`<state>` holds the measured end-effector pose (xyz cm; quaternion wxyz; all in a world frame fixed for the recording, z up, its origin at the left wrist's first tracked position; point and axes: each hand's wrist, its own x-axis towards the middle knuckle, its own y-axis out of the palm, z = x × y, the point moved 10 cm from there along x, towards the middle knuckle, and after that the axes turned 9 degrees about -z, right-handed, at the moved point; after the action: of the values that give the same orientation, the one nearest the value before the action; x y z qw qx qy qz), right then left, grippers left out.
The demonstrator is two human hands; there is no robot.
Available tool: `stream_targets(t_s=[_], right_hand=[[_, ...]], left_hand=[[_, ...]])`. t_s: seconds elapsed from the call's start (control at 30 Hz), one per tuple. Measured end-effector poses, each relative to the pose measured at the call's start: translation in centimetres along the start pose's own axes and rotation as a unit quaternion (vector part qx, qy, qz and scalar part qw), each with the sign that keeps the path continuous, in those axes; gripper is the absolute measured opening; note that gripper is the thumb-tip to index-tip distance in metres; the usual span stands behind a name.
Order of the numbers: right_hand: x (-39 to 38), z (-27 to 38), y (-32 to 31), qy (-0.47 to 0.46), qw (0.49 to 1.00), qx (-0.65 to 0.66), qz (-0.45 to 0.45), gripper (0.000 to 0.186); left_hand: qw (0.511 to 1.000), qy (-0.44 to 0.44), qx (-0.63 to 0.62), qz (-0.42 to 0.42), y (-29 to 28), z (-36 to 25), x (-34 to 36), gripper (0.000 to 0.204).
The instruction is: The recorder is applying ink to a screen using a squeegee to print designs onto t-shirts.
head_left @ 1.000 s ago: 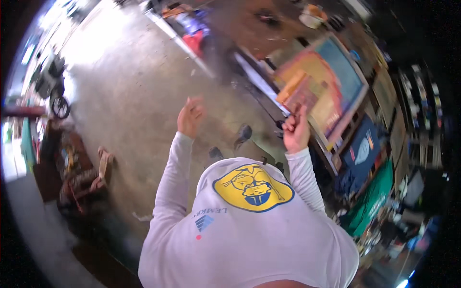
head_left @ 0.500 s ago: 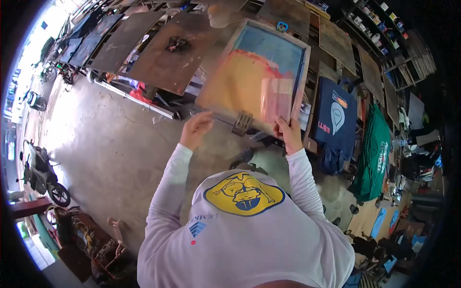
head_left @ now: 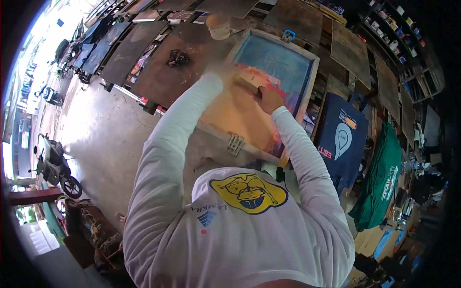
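Observation:
A framed screen (head_left: 257,126) lies tilted on the bench, blue at its far part, with peach and pink-red colour across the rest. My right hand (head_left: 269,100) is closed on a long, narrow squeegee (head_left: 247,85) over the middle of the screen. My left hand (head_left: 226,73) is at the other end of the squeegee, over the screen's left side, its fingers smeared by motion. A metal hinge clamp (head_left: 235,143) is on the near edge of the frame, and a blue clamp (head_left: 289,35) sits at the far edge.
Dark boards (head_left: 158,89) on racks run along the back, with a bucket (head_left: 218,30) and a dark lump (head_left: 178,58). Navy printed fabric (head_left: 336,134) and green fabric (head_left: 379,182) lie to the right. A motorbike (head_left: 57,168) stands at the left; shelves (head_left: 389,31) are at the top right.
Both hands have moved up and forward onto the screen. The right hand now grips the squeegee. My view has swung round toward the screen and racks, and the peach colour looks spread differently.

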<state>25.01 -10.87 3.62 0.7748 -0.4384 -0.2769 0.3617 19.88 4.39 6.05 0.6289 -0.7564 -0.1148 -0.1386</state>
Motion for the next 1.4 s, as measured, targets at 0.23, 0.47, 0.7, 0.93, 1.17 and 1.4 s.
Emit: stream_targets(t_s=[0.23, 0.47, 0.7, 0.93, 1.17, 1.4], right_hand=[[4.6, -1.6, 5.5, 0.051, 0.997, -0.054, -0.018, 0.025], [0.8, -0.3, 7.3, 0.112, 0.989, -0.101, 0.001, 0.031], [-5.2, 5.7, 8.0, 0.175, 0.983, -0.061, -0.007, 0.034], [-1.7, 5.3, 4.7, 0.22, 0.963, -0.149, 0.039, 0.032], [3.1, -3.9, 5.2, 0.268, 0.934, -0.233, -0.046, 0.029], [-2.9, 1.5, 6.5, 0.27, 0.946, -0.181, -0.021, 0.028]], left_hand=[[0.987, -0.149, -0.057, -0.021, 6.1, 8.7, -1.0, 0.03], [0.996, 0.047, 0.019, 0.077, 8.2, 4.2, -6.5, 0.039], [0.986, 0.051, -0.078, 0.142, 3.6, 2.0, -11.6, 0.027], [0.959, 0.123, -0.115, 0.227, 3.9, 1.5, -5.3, 0.038], [0.989, 0.085, -0.073, 0.099, 6.8, 3.0, 2.0, 0.043], [0.983, 0.021, -0.094, 0.158, 7.9, 2.4, -5.0, 0.043]])
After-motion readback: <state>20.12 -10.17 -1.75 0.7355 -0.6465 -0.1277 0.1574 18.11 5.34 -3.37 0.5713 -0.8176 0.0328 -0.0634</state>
